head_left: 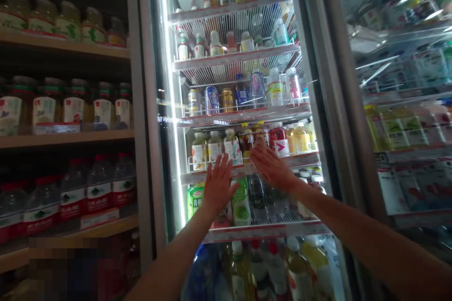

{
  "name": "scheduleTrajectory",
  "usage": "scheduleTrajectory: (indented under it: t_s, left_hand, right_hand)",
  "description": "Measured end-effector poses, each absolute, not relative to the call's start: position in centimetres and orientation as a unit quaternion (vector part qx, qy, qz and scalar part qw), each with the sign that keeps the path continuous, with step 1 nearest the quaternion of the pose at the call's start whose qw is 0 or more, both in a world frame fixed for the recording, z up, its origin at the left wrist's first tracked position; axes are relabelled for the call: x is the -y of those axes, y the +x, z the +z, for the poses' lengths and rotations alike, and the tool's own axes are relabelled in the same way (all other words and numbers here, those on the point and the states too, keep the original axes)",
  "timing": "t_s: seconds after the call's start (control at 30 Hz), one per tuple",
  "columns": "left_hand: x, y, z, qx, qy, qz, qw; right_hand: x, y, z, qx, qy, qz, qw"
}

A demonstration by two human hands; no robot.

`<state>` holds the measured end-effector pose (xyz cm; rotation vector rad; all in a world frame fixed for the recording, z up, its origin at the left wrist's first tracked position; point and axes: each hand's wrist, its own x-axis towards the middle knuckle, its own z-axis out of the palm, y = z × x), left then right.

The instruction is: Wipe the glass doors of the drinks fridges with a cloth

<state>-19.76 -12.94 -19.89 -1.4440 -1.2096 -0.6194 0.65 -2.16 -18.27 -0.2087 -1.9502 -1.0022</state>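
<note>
Both my hands lie flat on the glass door (268, 103) of a lit drinks fridge. My left hand (218, 183) is open, its fingers spread, in front of a green bottle (241, 200) and just under a shelf rail (247, 169). My right hand (270, 165) is open too, its fingers stretched toward the upper left across the same rail, below a red-labelled bottle (279, 140) and pale tea bottles (215, 148). Neither hand holds anything.
Wire shelves inside carry cans (212, 99) and several bottles. To the left stand wooden shelves (67, 138) with water bottles (99, 183) and jars. A second glass fridge door (402, 103) is on the right. More bottles (282, 268) fill the bottom shelf.
</note>
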Motion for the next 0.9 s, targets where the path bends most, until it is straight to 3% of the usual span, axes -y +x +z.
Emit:
scheduleTrajectory:
  t_s: [0.1,0.27,0.43,0.6,0.63,0.77,0.83,0.9]
  left_hand:
    - [12.4,-19.0,-19.2,0.508,-0.599,-0.272,0.556]
    - [11.7,-18.0,-18.3,0.502,-0.614,-0.270,0.546]
    - [11.0,-17.5,-17.7,0.520,-0.610,-0.294,0.520]
    - [10.4,-17.1,-17.8,0.532,-0.600,-0.321,0.504]
    - [10.3,-17.0,-17.8,0.533,-0.599,-0.322,0.504]
    - [10.4,-16.8,-18.0,0.540,-0.597,-0.318,0.501]
    - [10.6,-16.7,-18.8,0.544,-0.595,-0.316,0.501]
    - [10.9,-16.6,-20.4,0.541,-0.599,-0.306,0.504]
  right_hand:
    - [1.8,1.2,-17.1,0.735,-0.151,-0.378,0.542]
    - [1.0,3.0,-16.7,0.806,-0.042,-0.415,0.420]
    - [0.1,5.0,-15.5,0.701,-0.164,-0.367,0.589]
    - [0.1,6.2,-17.9,0.781,-0.085,-0.415,0.458]
    - [-0.2,6.7,-17.7,0.775,-0.099,-0.414,0.467]
    - [-2.0,9.1,-15.6,0.639,-0.223,-0.364,0.640]
    - [-2.1,9.9,-17.3,0.609,-0.248,-0.352,0.666]
    - [-1.5,10.3,-22.0,0.616,-0.255,-0.347,0.660]
